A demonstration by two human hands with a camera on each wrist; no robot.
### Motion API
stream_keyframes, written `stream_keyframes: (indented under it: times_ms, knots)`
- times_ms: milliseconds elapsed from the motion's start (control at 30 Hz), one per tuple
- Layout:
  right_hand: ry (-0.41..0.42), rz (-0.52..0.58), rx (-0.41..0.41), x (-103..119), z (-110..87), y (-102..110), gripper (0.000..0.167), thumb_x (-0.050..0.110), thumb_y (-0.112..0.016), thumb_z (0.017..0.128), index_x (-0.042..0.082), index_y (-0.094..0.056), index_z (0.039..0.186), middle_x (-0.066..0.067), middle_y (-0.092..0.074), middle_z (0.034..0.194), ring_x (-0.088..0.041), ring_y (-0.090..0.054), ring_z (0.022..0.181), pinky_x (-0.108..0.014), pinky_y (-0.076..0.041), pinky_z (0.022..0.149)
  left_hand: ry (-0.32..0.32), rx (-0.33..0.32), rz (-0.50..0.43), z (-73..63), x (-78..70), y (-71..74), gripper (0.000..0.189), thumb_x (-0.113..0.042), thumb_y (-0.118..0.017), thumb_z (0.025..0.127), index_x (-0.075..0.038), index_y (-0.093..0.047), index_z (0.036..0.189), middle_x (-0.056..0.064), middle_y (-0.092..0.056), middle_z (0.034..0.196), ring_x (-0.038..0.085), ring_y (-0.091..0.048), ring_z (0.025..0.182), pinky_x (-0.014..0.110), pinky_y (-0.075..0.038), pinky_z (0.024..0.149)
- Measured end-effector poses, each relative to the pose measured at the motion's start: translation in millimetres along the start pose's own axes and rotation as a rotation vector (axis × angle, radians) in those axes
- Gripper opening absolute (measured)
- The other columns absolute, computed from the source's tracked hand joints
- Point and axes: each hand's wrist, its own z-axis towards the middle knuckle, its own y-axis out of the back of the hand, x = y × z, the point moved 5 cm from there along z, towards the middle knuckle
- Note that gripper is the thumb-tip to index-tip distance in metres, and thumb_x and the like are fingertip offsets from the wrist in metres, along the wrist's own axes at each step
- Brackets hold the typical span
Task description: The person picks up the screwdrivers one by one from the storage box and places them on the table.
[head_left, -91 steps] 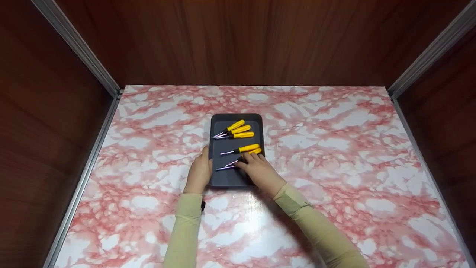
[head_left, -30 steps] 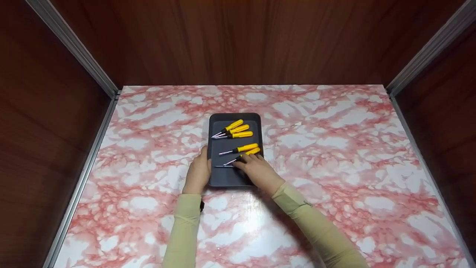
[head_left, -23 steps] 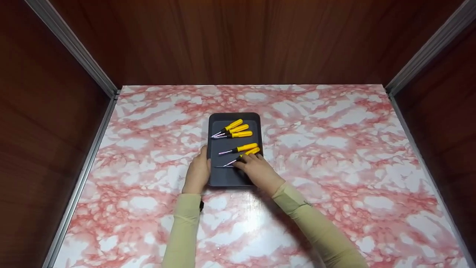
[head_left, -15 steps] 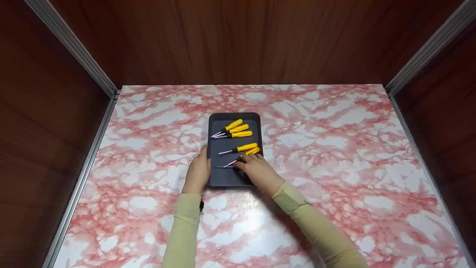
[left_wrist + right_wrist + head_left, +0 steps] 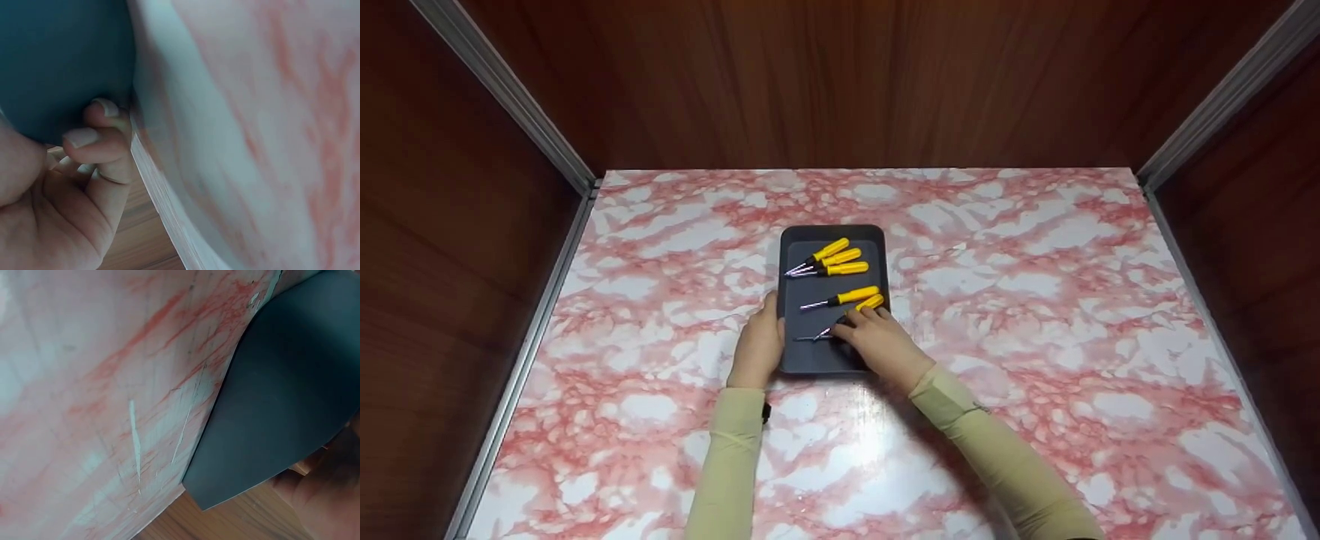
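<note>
In the head view a dark grey tray [image 5: 829,360] holds several screwdrivers with yellow handles, black collars and metal shafts. My left hand [image 5: 757,343] grips the tray's left side; in the left wrist view its fingers [image 5: 98,147] curl against the tray wall [image 5: 67,62]. My right hand [image 5: 881,339] reaches over the tray's right rim and pinches a screwdriver [image 5: 804,340], its handle hidden beneath the hand. Another screwdriver [image 5: 872,301] slants partly under those fingertips. Just beyond lies a screwdriver [image 5: 858,295], and a fan of three, including this screwdriver [image 5: 847,268], sits farther up.
The tray stands on a red and white marbled tabletop [image 5: 1035,300]. A dark wooden panel [image 5: 870,82] rises at the back, with more panels and metal rails [image 5: 521,97] along both sides. The right wrist view shows mainly the tray's outer wall [image 5: 270,394].
The shafts near my right hand have shifted slightly, their tips now closer together. Both hands keep their places on and in the tray. The head view has drifted a little.
</note>
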Motion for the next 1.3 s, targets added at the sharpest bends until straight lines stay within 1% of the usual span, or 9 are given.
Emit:
stream_keyframes:
  times_ms: [133,333,467,633,800,867,1100,1300]
  knots:
    - [0.008,-0.012,-0.001,1,-0.1,0,0.024,0.013,-0.061,0.092,0.021,-0.067,0.114,-0.006,-0.061,0.105,-0.027,-0.055,0.093,-0.046,-0.043,0.083,-0.005,-0.004,-0.002,0.2,-0.3,0.6,0.042,-0.004,-0.053,0.095,-0.003,-0.043,0.135,0.027,-0.064,0.103,0.043,-0.063,0.090,0.054,-0.047,0.075]
    - [0.020,-0.033,0.003,2,0.1,2,0.031,0.012,-0.065,0.087,0.021,-0.065,0.117,-0.007,-0.060,0.106,-0.027,-0.056,0.094,-0.046,-0.044,0.085,-0.034,-0.011,0.021,-0.2,-1.6,2.2,0.044,-0.002,-0.056,0.093,0.002,-0.042,0.135,0.029,-0.064,0.101,0.043,-0.064,0.087,0.053,-0.048,0.073]
    - [0.025,-0.034,-0.006,3,0.7,5,0.034,0.009,-0.062,0.088,0.023,-0.064,0.119,-0.007,-0.060,0.107,-0.028,-0.057,0.093,-0.047,-0.044,0.085,-0.039,-0.017,0.022,0.0,-2.1,2.8,0.044,-0.002,-0.056,0.093,0.002,-0.042,0.135,0.029,-0.064,0.101,0.044,-0.063,0.087,0.054,-0.048,0.074]
    - [0.020,-0.033,-0.001,6,1.2,8,0.033,0.007,-0.059,0.088,0.023,-0.064,0.117,-0.007,-0.059,0.104,-0.026,-0.057,0.094,-0.046,-0.045,0.084,-0.034,-0.016,0.011,-0.2,-1.2,2.2,0.045,-0.003,-0.056,0.093,0.001,-0.041,0.136,0.028,-0.064,0.104,0.044,-0.063,0.088,0.054,-0.047,0.075]
    - [0.013,-0.030,0.013,8,1.6,11,0.030,0.006,-0.055,0.091,0.022,-0.064,0.114,-0.006,-0.058,0.101,-0.025,-0.057,0.096,-0.045,-0.046,0.083,-0.032,-0.016,0.008,-0.3,-0.9,1.3,0.045,-0.002,-0.056,0.093,0.000,-0.042,0.136,0.028,-0.064,0.104,0.044,-0.063,0.086,0.054,-0.048,0.074]
    - [0.014,-0.032,0.008,9,1.7,12,0.029,0.005,-0.054,0.091,0.022,-0.064,0.113,-0.006,-0.057,0.100,-0.025,-0.057,0.095,-0.045,-0.047,0.081,-0.031,-0.016,0.010,-0.4,-0.5,1.1,0.045,-0.003,-0.056,0.093,0.000,-0.042,0.136,0.028,-0.064,0.105,0.044,-0.063,0.086,0.054,-0.048,0.073]
    - [0.016,-0.039,-0.015,10,1.1,16,0.028,0.005,-0.053,0.092,0.022,-0.065,0.110,-0.005,-0.056,0.096,-0.024,-0.056,0.090,-0.044,-0.046,0.079,-0.029,-0.013,0.026,0.5,0.1,0.8,0.045,-0.003,-0.056,0.094,0.001,-0.041,0.136,0.028,-0.064,0.104,0.043,-0.064,0.086,0.053,-0.048,0.073]
    - [0.009,-0.031,-0.017,7,-0.9,19,0.026,0.007,-0.055,0.093,0.023,-0.064,0.110,-0.004,-0.056,0.096,-0.024,-0.056,0.092,-0.044,-0.046,0.078,-0.019,0.002,0.021,0.2,-0.5,0.5,0.045,-0.003,-0.055,0.094,0.001,-0.041,0.137,0.029,-0.063,0.105,0.044,-0.063,0.088,0.053,-0.048,0.075]
